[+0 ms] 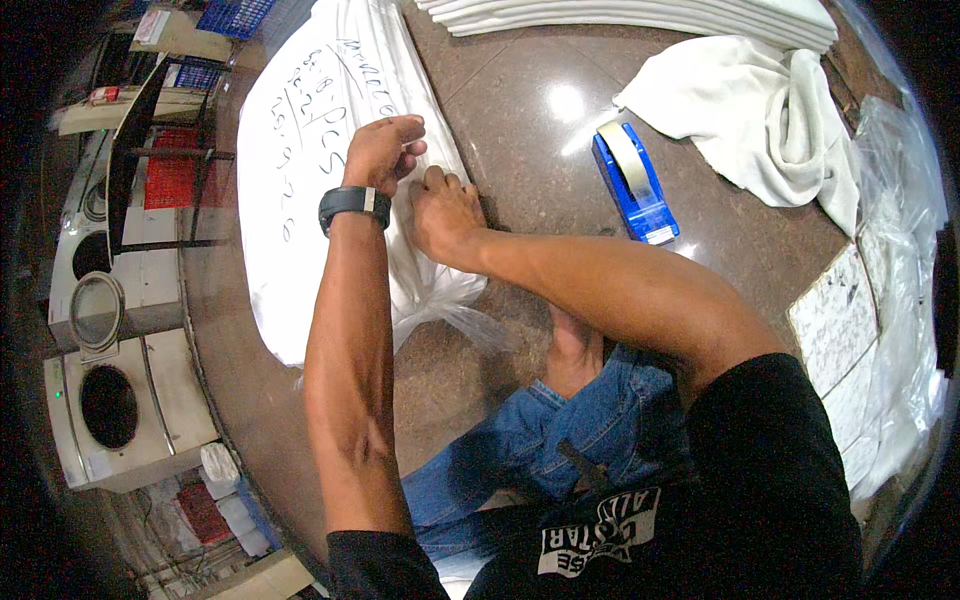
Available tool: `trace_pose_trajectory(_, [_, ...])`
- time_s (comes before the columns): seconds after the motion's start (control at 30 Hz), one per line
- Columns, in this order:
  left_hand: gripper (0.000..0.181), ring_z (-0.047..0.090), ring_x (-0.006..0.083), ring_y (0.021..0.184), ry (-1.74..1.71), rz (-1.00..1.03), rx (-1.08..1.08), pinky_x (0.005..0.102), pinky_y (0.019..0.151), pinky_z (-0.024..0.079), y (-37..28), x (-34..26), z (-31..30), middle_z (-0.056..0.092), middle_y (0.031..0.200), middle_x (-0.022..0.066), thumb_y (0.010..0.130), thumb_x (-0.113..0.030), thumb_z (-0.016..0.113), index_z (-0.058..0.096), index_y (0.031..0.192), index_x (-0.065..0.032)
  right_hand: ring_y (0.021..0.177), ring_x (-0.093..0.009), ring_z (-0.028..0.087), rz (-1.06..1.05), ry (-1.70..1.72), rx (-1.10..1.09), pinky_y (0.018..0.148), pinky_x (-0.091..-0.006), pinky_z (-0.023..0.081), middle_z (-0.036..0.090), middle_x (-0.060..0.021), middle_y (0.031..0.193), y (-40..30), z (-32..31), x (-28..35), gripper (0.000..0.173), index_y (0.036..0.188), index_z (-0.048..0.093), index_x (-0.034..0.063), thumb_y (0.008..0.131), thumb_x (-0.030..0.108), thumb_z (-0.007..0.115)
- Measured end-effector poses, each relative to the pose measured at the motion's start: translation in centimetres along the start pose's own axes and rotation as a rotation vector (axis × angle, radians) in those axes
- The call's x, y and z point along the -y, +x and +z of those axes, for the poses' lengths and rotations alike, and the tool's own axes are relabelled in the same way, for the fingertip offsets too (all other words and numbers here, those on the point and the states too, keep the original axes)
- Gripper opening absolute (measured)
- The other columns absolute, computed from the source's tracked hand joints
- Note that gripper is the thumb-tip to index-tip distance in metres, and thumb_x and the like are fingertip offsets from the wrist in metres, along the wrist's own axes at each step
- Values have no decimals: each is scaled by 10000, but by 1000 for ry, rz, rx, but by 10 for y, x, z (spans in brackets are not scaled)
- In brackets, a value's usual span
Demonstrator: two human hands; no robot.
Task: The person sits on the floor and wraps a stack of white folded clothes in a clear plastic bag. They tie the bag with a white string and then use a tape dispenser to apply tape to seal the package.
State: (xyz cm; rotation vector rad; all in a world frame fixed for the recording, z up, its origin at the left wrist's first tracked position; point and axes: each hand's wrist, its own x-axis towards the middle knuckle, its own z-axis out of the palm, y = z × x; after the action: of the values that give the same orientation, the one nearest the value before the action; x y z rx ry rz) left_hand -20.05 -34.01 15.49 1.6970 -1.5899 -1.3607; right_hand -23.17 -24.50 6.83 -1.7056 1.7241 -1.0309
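A white bundle, apparently cloth in clear plastic, lies on the brown stone floor in front of me. Black handwriting runs along its top. My left hand, with a black watch at the wrist, is over the bundle with its fingers curled; whether anything is between them is unclear. Against the bundle's right side, my right hand has its bent fingers on the plastic, fingertips hidden. The loose, gathered end of the plastic spreads towards my legs. A blue tape dispenser with a tape roll is to the right.
Folded white cloths are stacked at the far side. A crumpled white cloth lies right of the dispenser, near clear plastic sheeting. My bare foot is close by. Front-loading machines and a red crate stand at left.
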Motion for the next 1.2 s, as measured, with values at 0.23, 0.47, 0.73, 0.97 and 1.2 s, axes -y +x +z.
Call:
trace_pose_trajectory(0.23, [145,494,104,467,333,-67,-42,254,400,369,4,8,-8,606,658,47,787,-146,616,653,846,-19,1067,-327,444,40,-45,7,886,-480,343,451,-174,1142,1,0,4,317,1043,569,-10,774,154,536])
trace_pose_trajectory(0.47, [140,563,147,459,473,29,-107,258,402,429,13,25,-20,621,624,108,783,-59,536,617,745,48,1072,-298,439,40,-28,72,867,-462,346,440,-151,1140,-1,-5,9,285,1011,615,11,759,135,572])
trace_pose_trajectory(0.73, [155,622,180,517,363,-6,-212,263,453,482,-2,18,-2,630,650,119,782,-57,549,629,797,75,1125,-312,385,65,-18,17,884,-454,337,386,-163,1225,-1,-6,2,314,1034,614,-3,747,118,575])
trace_pose_trajectory(0.97, [194,637,198,541,501,30,-208,305,521,497,12,27,-7,634,633,141,774,-85,530,657,730,55,1210,-301,349,-23,-26,-88,936,-473,328,412,-135,1301,1,4,-7,384,1108,586,16,744,140,579])
trace_pose_trajectory(1.2, [199,657,332,769,998,137,-276,383,684,513,13,22,-9,656,774,210,765,-124,538,678,773,17,1173,-285,398,-15,11,10,929,-476,338,475,-106,1243,6,-1,-9,403,1137,550,57,757,191,570])
